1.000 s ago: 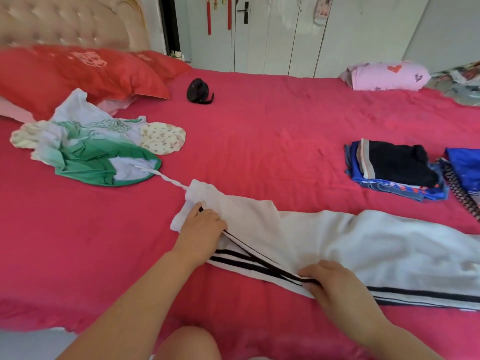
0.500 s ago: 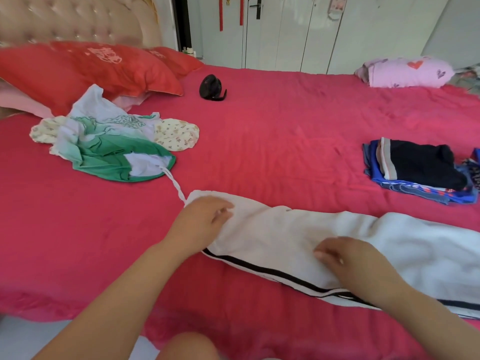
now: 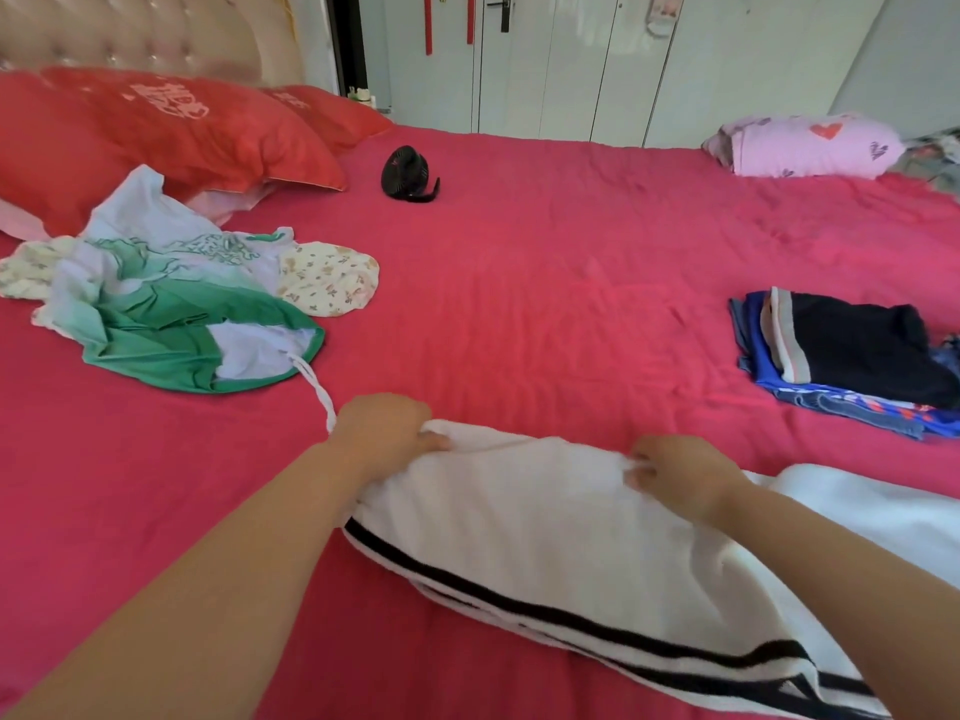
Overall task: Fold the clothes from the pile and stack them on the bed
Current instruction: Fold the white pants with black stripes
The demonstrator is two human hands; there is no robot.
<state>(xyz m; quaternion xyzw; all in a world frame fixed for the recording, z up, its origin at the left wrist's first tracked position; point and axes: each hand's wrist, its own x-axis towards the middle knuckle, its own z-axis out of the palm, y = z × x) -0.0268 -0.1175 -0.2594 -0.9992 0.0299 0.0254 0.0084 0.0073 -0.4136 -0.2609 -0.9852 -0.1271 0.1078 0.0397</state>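
White trousers (image 3: 545,527) lie along the near side of the bed (image 3: 545,283), between the pile (image 3: 171,314) and the folded stack (image 3: 852,356). Both hands have moved from the striped edge to the far edge, so the lengthwise fold looks done. The left hand (image 3: 382,431) and right hand (image 3: 680,475) each pinch that edge, fingers curled.

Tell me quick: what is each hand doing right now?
Left hand: closed, gripping the far edge of the white trousers.
Right hand: closed, pinching the same edge further along.
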